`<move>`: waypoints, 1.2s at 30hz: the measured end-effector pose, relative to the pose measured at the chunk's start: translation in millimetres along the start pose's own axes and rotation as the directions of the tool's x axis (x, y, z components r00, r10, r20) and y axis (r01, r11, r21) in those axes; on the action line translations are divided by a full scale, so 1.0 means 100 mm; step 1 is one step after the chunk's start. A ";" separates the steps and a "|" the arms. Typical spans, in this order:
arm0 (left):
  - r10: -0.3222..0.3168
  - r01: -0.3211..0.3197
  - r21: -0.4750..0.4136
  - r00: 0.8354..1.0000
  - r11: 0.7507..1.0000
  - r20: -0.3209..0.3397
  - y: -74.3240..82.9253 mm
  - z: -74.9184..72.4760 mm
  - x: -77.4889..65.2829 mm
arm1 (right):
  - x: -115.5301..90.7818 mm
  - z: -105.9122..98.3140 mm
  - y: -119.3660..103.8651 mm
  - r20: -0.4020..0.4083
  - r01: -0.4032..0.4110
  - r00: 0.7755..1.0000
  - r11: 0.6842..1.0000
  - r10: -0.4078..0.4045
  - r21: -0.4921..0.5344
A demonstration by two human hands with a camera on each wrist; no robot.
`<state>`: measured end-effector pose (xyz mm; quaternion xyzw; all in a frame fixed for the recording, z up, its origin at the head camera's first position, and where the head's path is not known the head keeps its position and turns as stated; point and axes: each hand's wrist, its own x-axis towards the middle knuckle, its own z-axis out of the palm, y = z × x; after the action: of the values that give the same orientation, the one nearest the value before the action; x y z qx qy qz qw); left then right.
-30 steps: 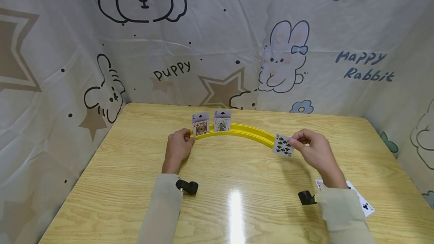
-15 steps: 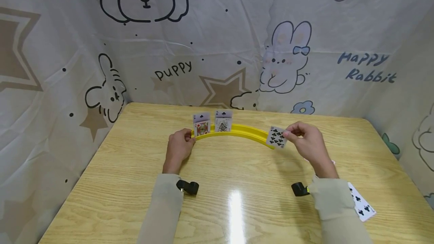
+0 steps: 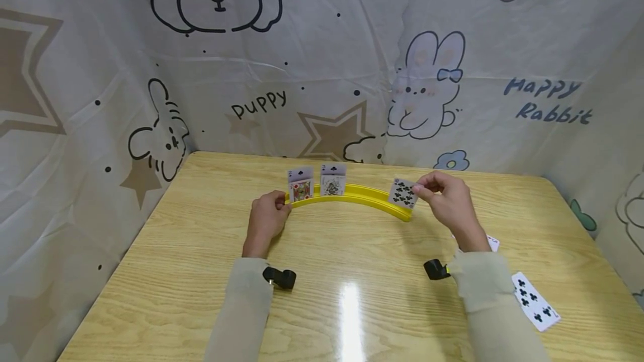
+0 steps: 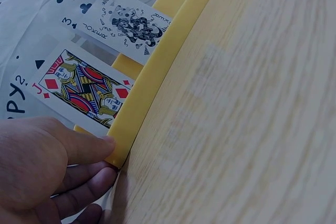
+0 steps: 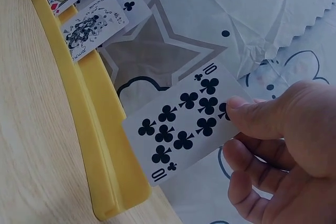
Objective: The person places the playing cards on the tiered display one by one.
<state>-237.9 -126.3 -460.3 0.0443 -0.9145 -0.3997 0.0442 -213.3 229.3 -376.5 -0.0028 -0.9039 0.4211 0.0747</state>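
A curved yellow card holder (image 3: 371, 196) stands on the table, its left end pinched between the thumb and fingers of my left hand (image 3: 266, 218). My right hand (image 3: 449, 201) pinches a ten of clubs (image 3: 402, 193) by its edge, tilted and overlapping the holder's right end. In the right wrist view the ten of clubs (image 5: 181, 124) has its lower edge close over the holder's back rail. Toward the left, a jack of diamonds (image 4: 86, 90) stands in the front slot before a 2 card. Beside it a joker (image 4: 126, 23) stands before a three of clubs (image 5: 131, 6).
On the wooden table (image 3: 342, 261), a clubs card (image 3: 536, 301) lies face up at the right, beside my right sleeve. Another card (image 3: 493, 243) shows partly behind the right wrist. A printed cloth (image 3: 322, 60) hangs at the table's back edge.
My right hand has moved left and away from me with the ten of clubs, over the holder's right end. Cards on the table at right have come into view. The left hand stays put.
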 end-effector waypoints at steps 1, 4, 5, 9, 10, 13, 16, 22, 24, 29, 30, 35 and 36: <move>0.001 -0.001 0.001 1.000 1.000 0.000 0.00 0.00 0.00 | 0.01 0.01 -0.01 0.000 -0.002 1.000 1.000 0.002 -0.001; -0.001 0.001 0.001 1.000 1.000 -0.001 0.00 0.00 0.00 | 0.04 0.03 -0.02 0.001 -0.004 1.000 1.000 0.004 -0.002; -0.002 0.002 0.000 1.000 1.000 -0.002 0.00 0.00 0.00 | 0.04 0.03 -0.03 0.001 -0.004 1.000 1.000 0.004 0.001; -0.003 0.003 -0.007 1.000 1.000 -0.004 0.00 0.01 0.00 | 0.06 0.05 -0.03 0.000 0.001 1.000 1.000 -0.001 0.012; -0.005 0.005 -0.008 1.000 1.000 -0.004 0.00 0.01 0.00 | 0.06 0.06 -0.03 0.000 0.004 1.000 1.000 -0.004 0.014; -0.008 0.008 -0.007 1.000 1.000 -0.003 -0.01 0.02 0.00 | 0.08 0.07 -0.04 0.001 0.016 1.000 1.000 -0.016 0.018; -0.011 0.011 -0.008 1.000 1.000 -0.004 -0.01 0.03 0.00 | 0.10 0.08 -0.05 0.001 0.027 1.000 0.999 -0.027 0.023; -0.013 0.013 -0.010 1.000 1.000 -0.004 -0.01 0.02 0.01 | 0.14 0.11 -0.08 0.003 0.007 1.000 1.000 -0.007 0.030; -0.015 0.015 -0.010 1.000 1.000 -0.004 -0.02 0.02 0.01 | 0.15 0.13 -0.09 0.004 0.004 1.000 0.999 -0.004 0.036; -0.016 0.016 -0.014 1.000 1.000 -0.006 -0.02 0.02 0.01 | 0.18 0.17 -0.09 0.006 0.010 1.000 0.999 -0.010 0.051; -0.017 0.017 -0.016 1.000 1.000 -0.006 -0.02 0.02 0.01 | 0.19 0.18 -0.09 0.008 0.011 1.000 0.999 -0.011 0.053; -0.016 0.016 -0.016 1.000 1.000 -0.004 -0.01 0.01 0.01 | 0.21 0.20 -0.09 0.015 0.014 1.000 0.998 -0.015 0.061; -0.017 0.017 -0.016 1.000 1.000 -0.004 -0.01 0.01 0.01 | 0.22 0.21 -0.10 0.016 0.014 1.000 0.998 -0.015 0.064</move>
<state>-239.1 -126.1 -461.4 0.0526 -0.9108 -0.4072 0.0431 -237.1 208.6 -379.2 0.0097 -0.8907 0.4490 0.0701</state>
